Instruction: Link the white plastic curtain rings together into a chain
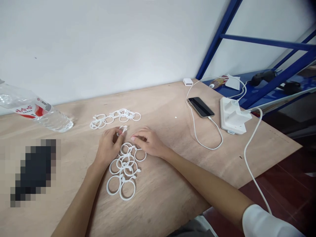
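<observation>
My left hand [110, 141] pinches a small white plastic ring clip [122, 129] between thumb and fingers, a little above the table. Just to its right, my right hand [147, 141] is curled with thumb and fingertips close together; nothing shows in its fingers. Below the hands lies a loose group of white ring clips [127, 190], several of them overlapping, each a round loop with small tabs. Farther back, beyond my left hand, a second tangled pile of the same ring clips [101, 122] rests on the wood.
A water bottle [41, 110] lies tilted at the left on the wooden table [172, 184]. To the right are a phone [201, 107] on a white cable, a power strip [228, 121] with plugs and a small white charger [188, 82]. A blue metal frame [217, 42] stands behind.
</observation>
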Available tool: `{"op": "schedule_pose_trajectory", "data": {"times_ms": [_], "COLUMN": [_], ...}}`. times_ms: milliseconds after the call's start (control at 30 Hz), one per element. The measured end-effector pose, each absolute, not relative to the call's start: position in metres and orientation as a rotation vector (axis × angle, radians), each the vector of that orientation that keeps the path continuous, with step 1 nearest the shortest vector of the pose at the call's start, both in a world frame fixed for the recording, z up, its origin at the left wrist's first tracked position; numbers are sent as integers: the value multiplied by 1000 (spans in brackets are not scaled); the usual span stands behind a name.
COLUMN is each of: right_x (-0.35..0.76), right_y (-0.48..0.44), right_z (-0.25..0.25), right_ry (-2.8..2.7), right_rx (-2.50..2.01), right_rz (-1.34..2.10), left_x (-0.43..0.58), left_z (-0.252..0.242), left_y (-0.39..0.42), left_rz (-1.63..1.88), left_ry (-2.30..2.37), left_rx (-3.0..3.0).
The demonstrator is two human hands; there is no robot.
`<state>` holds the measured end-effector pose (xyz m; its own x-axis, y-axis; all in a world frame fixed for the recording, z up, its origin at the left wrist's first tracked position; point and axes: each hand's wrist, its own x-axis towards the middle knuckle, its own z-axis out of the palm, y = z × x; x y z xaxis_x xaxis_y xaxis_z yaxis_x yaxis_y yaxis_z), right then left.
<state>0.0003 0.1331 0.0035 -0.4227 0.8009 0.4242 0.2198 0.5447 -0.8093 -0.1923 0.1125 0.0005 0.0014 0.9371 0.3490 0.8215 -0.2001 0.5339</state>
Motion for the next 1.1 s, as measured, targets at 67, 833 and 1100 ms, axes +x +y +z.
{"op": "schedule_pose_trajectory", "data": {"times_ms": [67, 833, 1100], "right_x": [1, 5, 7], "right_y": [133, 139, 139], "right_z": [4, 1, 1], "right_ry": [-1872, -1912, -1899], "right_rx": [-903, -888, -890], "right_rz": [905, 971, 964], "left_x": [-190, -182, -175], "left_z": [3, 2, 9], "left_y": [108, 99, 97], "left_rz": [1046, 1313, 1281], "left_ry": [1843, 1473, 1462], "left_rx": [2127, 2428, 2175]}}
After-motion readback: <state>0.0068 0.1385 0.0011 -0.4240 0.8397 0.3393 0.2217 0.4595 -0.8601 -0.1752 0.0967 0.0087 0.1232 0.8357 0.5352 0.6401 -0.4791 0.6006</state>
